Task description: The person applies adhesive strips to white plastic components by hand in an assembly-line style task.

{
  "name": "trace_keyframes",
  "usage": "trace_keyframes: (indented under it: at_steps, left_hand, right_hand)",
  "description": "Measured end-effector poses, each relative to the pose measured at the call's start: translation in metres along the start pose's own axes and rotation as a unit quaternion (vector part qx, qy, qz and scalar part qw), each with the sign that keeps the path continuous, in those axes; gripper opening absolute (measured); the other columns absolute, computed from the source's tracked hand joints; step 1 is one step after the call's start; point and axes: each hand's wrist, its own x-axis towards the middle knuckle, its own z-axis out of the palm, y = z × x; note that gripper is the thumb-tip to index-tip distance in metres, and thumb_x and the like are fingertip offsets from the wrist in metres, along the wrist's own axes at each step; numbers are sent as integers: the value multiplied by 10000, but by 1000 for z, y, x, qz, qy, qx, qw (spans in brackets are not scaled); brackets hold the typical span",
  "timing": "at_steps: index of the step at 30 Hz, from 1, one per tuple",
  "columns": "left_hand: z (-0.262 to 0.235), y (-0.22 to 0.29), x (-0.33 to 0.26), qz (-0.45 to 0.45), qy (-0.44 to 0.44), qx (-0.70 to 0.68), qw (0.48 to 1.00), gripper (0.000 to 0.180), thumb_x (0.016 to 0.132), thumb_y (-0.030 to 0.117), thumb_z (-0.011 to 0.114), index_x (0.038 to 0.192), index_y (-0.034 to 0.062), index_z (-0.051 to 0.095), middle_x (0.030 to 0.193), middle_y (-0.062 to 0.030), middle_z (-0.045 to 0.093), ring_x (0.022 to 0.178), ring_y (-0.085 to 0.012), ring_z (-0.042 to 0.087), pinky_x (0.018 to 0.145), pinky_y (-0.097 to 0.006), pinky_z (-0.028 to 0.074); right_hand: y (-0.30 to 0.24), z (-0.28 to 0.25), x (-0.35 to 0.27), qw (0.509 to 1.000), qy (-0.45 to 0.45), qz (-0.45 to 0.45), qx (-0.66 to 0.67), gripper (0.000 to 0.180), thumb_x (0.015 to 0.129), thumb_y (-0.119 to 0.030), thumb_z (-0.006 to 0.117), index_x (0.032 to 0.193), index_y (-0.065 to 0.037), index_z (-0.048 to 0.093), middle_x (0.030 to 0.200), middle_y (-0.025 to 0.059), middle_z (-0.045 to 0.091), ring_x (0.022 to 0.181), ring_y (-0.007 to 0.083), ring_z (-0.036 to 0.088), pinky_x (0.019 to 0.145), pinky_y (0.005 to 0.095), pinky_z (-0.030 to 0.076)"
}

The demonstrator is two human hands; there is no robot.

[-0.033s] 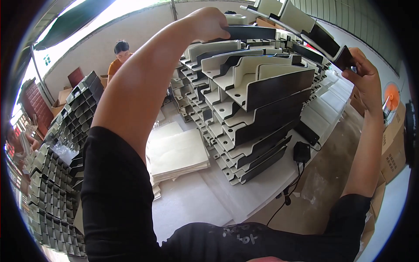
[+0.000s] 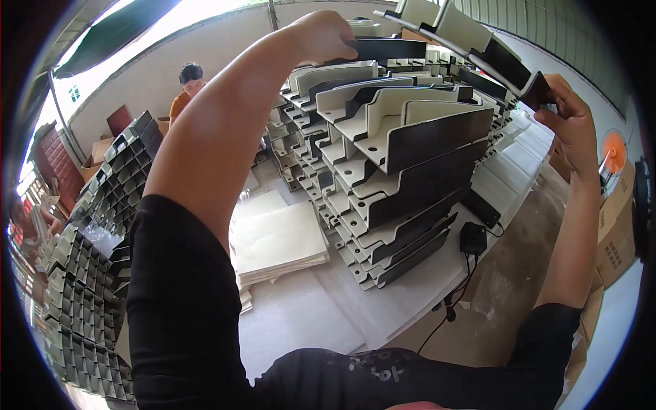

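Note:
Raised at the top centre, my left hand [image 2: 328, 37] is closed, its thumb side against the end of a black-faced, cream-backed moulded part [image 2: 393, 50]; the fingertips are hidden. At the upper right my right hand [image 2: 567, 113] pinches the end of a long, stepped black-and-cream part [image 2: 468, 41] between thumb and fingers. It slants up to the left, past the frame's top edge. Below and between my hands stands a tall stack of similar stepped parts [image 2: 437, 140] with holes in their flanges, piled in layers on the white-covered table.
A pile of cream sheets [image 2: 280, 236] lies left of the stack. A black power adapter [image 2: 473, 238] with cables sits by the table's right edge. More dark parts [image 2: 75, 307] are stacked at left. Cartons [image 2: 615, 225] and an orange fan [image 2: 613, 152] stand right. A person [image 2: 191, 82] is behind.
Both arms keep nearly the same pose. The parts at my hands have shifted very slightly to the left.

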Motion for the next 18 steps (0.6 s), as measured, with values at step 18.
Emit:
trace_keyframes:
  at_steps: [18]
  left_hand:
    - [41,-66,13,-206,-60,-375,902,618,844,641,523,983,75,728,743,-43,607,586,-116,567,618,-256,481]
  right_hand:
    - [10,68,50,977,-130,26,-164,447,642,-79,802,1075,-118,699,1047,10,625,1053,160,559,957,290,413]
